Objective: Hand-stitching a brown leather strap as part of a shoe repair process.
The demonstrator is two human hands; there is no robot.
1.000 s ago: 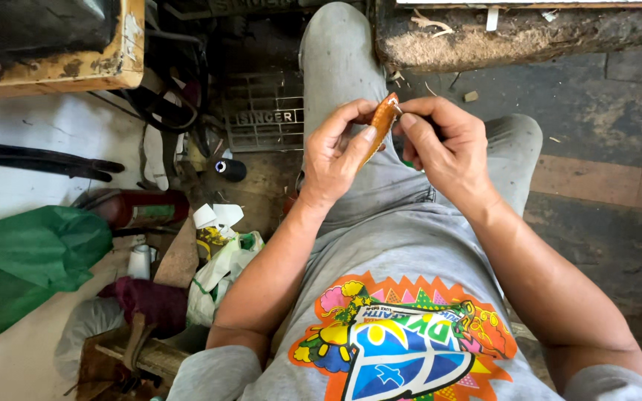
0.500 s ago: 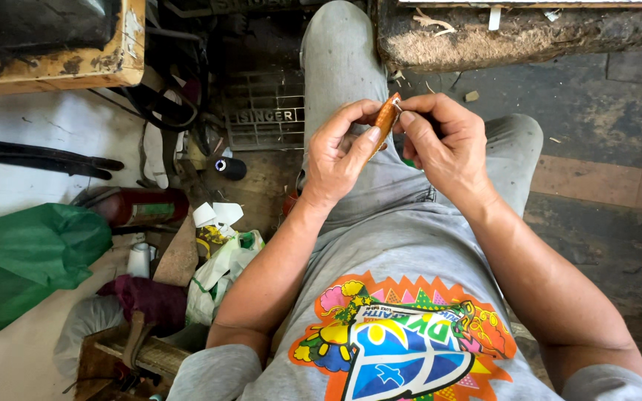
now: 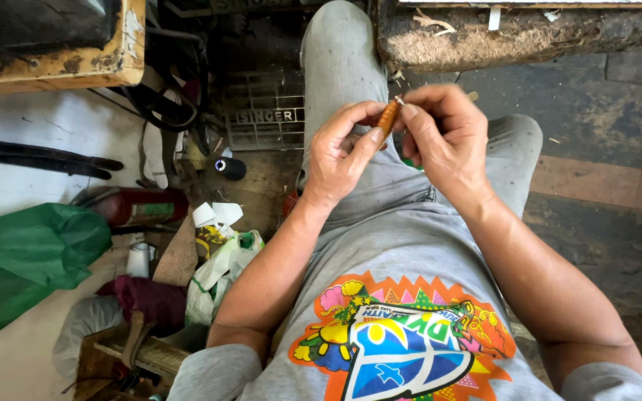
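Orange-brown and slender, a small cylindrical piece (image 3: 388, 116) is held just above centre in the frame, over the seated person's lap. It is pinched near its lower part between the thumb and fingers of the left hand (image 3: 342, 152), which is closed on it and tilts it up and to the right, seemingly so that its upper tip is presented to the other hand. The right hand (image 3: 443, 134) is curled narrowly, its thumb and forefinger brought together at that upper tip; whether something fine is gripped there cannot be told. Both hands are kept close over the grey trousers (image 3: 351, 59), probably so that the small work is steadied and well seen.

At the left edge a crumpled green plastic bag (image 3: 24, 260) is seen, and beside it a red cylinder (image 3: 139, 206) lies on its side. A dark thread spool (image 3: 228, 168) rests left of centre, below a black iron treadle grille (image 3: 265, 111). White and yellow plastic wrappers (image 3: 221, 256) are heaped at lower left. A worn wooden bench edge (image 3: 529, 33) runs along the upper right, and a yellowed wooden box (image 3: 61, 63) fills the upper left corner.
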